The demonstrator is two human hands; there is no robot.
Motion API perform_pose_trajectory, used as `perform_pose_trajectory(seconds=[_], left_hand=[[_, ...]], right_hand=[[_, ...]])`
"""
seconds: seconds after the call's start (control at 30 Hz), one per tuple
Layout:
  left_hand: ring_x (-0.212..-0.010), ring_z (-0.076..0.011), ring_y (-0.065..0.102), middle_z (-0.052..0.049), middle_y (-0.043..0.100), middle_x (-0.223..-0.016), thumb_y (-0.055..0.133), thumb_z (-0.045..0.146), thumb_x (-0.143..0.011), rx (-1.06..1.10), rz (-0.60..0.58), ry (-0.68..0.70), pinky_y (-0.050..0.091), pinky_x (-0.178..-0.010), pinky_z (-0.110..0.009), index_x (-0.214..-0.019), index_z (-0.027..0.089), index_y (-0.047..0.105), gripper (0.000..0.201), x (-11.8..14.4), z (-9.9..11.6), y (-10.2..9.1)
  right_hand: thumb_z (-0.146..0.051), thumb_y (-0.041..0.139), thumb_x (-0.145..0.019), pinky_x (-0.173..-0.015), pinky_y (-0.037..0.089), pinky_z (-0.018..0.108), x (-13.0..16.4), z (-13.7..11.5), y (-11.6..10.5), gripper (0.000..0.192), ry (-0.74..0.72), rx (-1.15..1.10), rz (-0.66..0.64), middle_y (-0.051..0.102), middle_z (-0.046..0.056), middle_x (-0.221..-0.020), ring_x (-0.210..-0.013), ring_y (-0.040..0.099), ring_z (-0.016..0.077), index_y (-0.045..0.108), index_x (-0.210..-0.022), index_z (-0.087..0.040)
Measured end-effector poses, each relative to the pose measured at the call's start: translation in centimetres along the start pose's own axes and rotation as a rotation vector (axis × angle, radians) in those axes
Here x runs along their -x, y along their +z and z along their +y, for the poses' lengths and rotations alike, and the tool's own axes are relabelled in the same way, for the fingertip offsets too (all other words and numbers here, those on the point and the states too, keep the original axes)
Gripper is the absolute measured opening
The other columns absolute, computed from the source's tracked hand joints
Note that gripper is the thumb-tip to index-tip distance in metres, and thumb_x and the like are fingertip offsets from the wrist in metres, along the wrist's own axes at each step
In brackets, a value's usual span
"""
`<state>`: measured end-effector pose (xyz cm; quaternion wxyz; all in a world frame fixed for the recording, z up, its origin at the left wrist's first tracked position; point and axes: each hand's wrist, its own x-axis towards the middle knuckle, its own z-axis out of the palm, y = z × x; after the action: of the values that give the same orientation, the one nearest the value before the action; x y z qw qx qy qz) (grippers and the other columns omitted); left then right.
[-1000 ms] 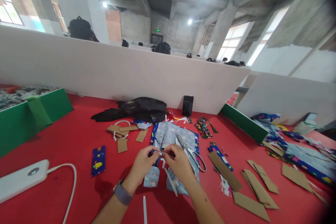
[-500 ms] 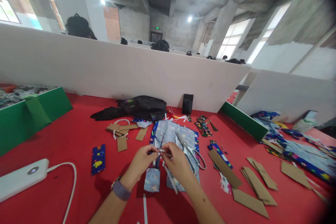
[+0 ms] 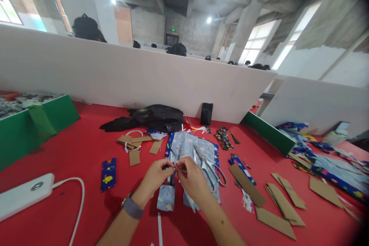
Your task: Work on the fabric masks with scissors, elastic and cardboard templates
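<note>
White strip [image 3: 176, 166], thin and short, is pinched between both hands just above the pale printed fabric [image 3: 187, 150]; left hand [image 3: 155, 178] and right hand [image 3: 193, 178] meet fingertip to fingertip, probably for fine control. Scissors [image 3: 209, 167] lie beside the right hand.

Bare red tabletop [image 3: 72, 150] to the left, open between the blue patterned strip [image 3: 108, 169] and the white power bank [image 3: 24, 196] with its cable. Crowded to the right: scissors [image 3: 209, 165] just beside, then cardboard strips [image 3: 268, 203]. Blocked ahead by the black bag [image 3: 157, 117] and white partition [image 3: 129, 77].
</note>
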<state>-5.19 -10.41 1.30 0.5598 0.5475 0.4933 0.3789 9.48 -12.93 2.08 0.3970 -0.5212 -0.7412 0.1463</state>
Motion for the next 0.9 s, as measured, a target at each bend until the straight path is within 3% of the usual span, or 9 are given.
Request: perform_pose_trajectory(seconds=[0.47, 0.9], left_hand=[[-0.045, -0.0084, 0.038, 0.006, 0.045, -0.051, 0.054, 0.031, -0.065, 0.028, 0.113, 0.051, 0.028, -0.044, -0.02, -0.064, 0.016, 0.057, 0.016, -0.1, -0.2, 0.3], [-0.049, -0.0091, 0.038, 0.006, 0.045, -0.052, 0.054, 0.027, -0.064, 0.106, 0.173, 0.06, 0.028, -0.047, -0.021, -0.064, 0.016, 0.054, 0.011, -0.2, -0.1, 0.5]], right_hand=[[-0.012, 0.042, -0.086, -0.068, 0.037, 0.031, 0.6, -0.9, 1.3, 0.011, -0.165, 0.333, 0.099, 0.055, 0.004, -0.078, -0.073, 0.05, 0.0189, 0.051, -0.083, -0.019], [-0.011, 0.04, -0.088, -0.073, 0.037, 0.034, 0.6, -1.3, 1.7, 0.013, -0.218, 0.289, 0.117, 0.057, 0.004, -0.082, -0.077, 0.051, 0.0187, 0.049, -0.083, -0.019]])
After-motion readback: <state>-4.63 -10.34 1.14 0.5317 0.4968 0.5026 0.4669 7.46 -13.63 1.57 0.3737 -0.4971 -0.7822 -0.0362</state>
